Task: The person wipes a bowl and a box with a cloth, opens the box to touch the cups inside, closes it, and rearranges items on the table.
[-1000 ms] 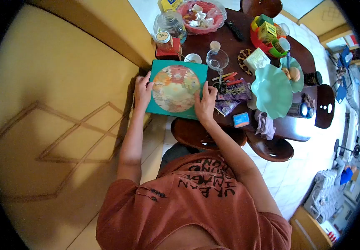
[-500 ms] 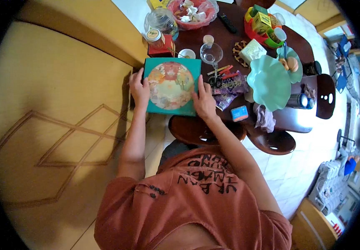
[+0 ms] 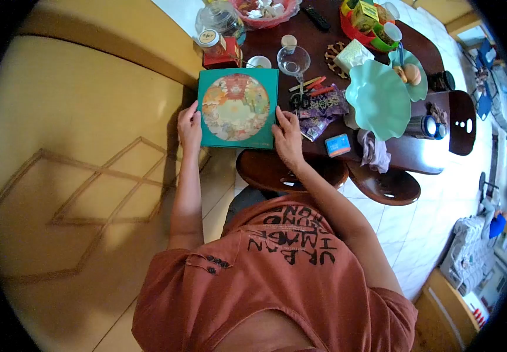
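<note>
A square green box (image 3: 239, 130) with a round, colourful picture on its face is held between my two hands, in front of the table's near left end. My left hand (image 3: 189, 129) grips its left edge near the lower corner. On the opposite edge, my right hand (image 3: 289, 138) holds the box with the thumb at the lower right side and the fingers along the edge. Some fingertips are hidden behind the box. Just beyond its top edge are a small white bowl (image 3: 259, 61) and a red box (image 3: 224, 54) with a lidded jar (image 3: 209, 40) by it.
The dark table (image 3: 324, 53) carries a clear cup (image 3: 293, 58), purple packets (image 3: 324, 108), a blue box (image 3: 338, 145), a wavy mint-green bowl (image 3: 379, 100) and a remote (image 3: 315, 19). Brown chairs (image 3: 288, 173) stand at the near side. A yellow wooden panel (image 3: 89, 105) is at left.
The box now faces me more squarely, and the glare on its picture has faded. Both hands have shifted to its side edges, lower down. The whole view has shifted slightly.
</note>
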Demonstrator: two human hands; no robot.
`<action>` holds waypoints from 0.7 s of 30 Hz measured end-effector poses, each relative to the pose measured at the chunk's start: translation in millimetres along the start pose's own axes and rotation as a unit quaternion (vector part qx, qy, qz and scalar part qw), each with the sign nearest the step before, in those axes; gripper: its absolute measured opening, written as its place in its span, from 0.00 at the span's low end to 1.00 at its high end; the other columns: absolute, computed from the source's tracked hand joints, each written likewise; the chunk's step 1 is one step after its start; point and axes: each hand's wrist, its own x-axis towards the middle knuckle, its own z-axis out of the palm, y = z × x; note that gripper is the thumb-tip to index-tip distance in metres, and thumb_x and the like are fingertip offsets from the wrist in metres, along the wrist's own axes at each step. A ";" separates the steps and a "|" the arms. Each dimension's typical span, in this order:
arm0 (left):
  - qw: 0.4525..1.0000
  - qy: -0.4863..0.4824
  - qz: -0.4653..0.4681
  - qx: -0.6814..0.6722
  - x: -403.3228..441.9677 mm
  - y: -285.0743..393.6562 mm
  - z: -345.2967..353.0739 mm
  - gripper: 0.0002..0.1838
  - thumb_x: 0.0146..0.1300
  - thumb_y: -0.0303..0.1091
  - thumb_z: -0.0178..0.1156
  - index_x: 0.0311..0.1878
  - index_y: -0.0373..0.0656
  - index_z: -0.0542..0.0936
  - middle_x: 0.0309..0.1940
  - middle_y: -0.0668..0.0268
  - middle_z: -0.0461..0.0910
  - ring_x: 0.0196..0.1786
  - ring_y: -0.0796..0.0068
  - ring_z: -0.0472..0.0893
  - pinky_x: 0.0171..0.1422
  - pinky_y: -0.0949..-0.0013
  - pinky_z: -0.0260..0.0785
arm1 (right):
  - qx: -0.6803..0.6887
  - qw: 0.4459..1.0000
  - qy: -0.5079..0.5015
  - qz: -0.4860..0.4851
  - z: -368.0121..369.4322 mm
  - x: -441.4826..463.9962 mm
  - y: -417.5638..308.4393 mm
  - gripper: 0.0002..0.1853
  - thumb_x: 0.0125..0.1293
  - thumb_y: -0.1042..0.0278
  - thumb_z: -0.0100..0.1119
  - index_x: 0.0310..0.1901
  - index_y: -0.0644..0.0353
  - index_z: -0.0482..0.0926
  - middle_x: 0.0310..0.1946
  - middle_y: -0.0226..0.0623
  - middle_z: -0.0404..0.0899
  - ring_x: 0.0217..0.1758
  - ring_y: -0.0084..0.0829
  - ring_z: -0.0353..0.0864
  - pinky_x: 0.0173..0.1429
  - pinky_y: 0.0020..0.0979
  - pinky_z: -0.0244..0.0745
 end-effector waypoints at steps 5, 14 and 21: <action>0.993 0.028 0.054 0.100 -6.8 5.2 10.8 0.20 0.67 0.24 0.59 0.62 0.41 0.79 0.56 0.60 0.76 0.57 0.67 0.76 0.62 0.68 0.68 | -0.048 0.999 0.016 -0.002 1.4 -2.2 -20.8 0.30 0.66 0.69 0.57 0.70 0.62 0.67 0.62 0.51 0.65 0.63 0.51 0.70 0.65 0.41 0.68; 0.996 -0.012 0.015 0.083 -7.2 7.7 6.2 0.27 0.60 0.24 0.65 0.65 0.45 0.77 0.56 0.59 0.76 0.58 0.63 0.76 0.65 0.64 0.67 | -0.122 0.989 0.029 -0.074 1.0 -2.0 -7.1 0.32 0.62 0.77 0.60 0.70 0.62 0.66 0.57 0.53 0.67 0.58 0.49 0.70 0.62 0.39 0.70; 0.996 -0.018 0.040 0.076 -6.7 2.8 4.4 0.33 0.55 0.22 0.69 0.66 0.47 0.76 0.56 0.58 0.75 0.59 0.61 0.75 0.67 0.64 0.66 | 0.353 0.924 -0.029 0.148 -4.1 -1.1 22.8 0.37 0.60 0.75 0.70 0.71 0.58 0.67 0.48 0.36 0.77 0.40 0.26 0.78 0.43 0.28 0.77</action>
